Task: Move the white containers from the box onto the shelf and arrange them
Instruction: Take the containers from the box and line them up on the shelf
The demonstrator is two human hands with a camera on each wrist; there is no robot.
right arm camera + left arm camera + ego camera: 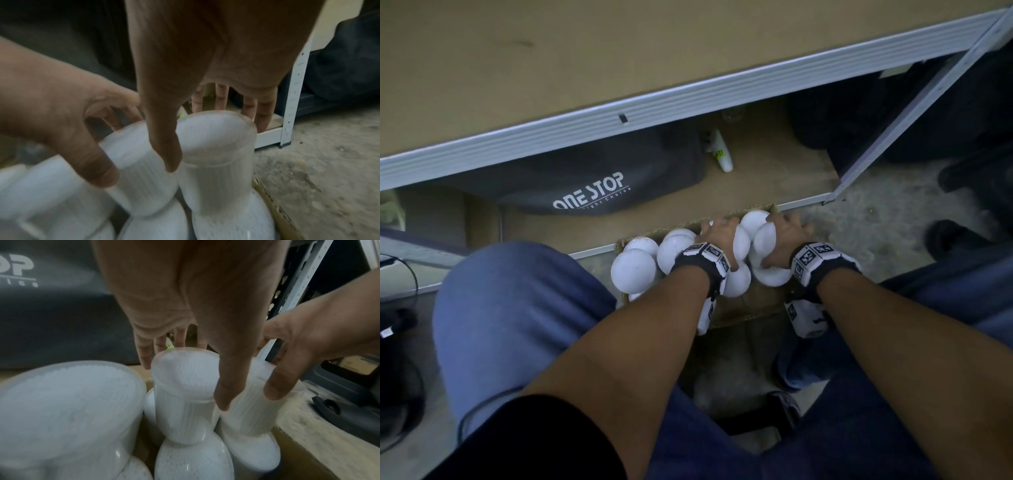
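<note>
A cardboard box [743, 315] on the floor between my knees holds several white ribbed containers [633, 270] standing close together. My left hand [717, 231] reaches down over one container [183, 394], thumb on its near side and fingers behind its lid. My right hand [787, 229] grips the neighbouring container [218, 154] the same way, its thumb down in the gap between the two. Both held containers stand higher than the ones around them. The brown shelf board [585, 68] with a white front edge runs across above the box.
On the low shelf behind the box lie a grey bag [592, 178] printed ONE STOP and a white bottle [719, 150]. A white shelf upright [914, 109] slants at the right, with dark bags [893, 113] behind it. My knees [517, 308] flank the box.
</note>
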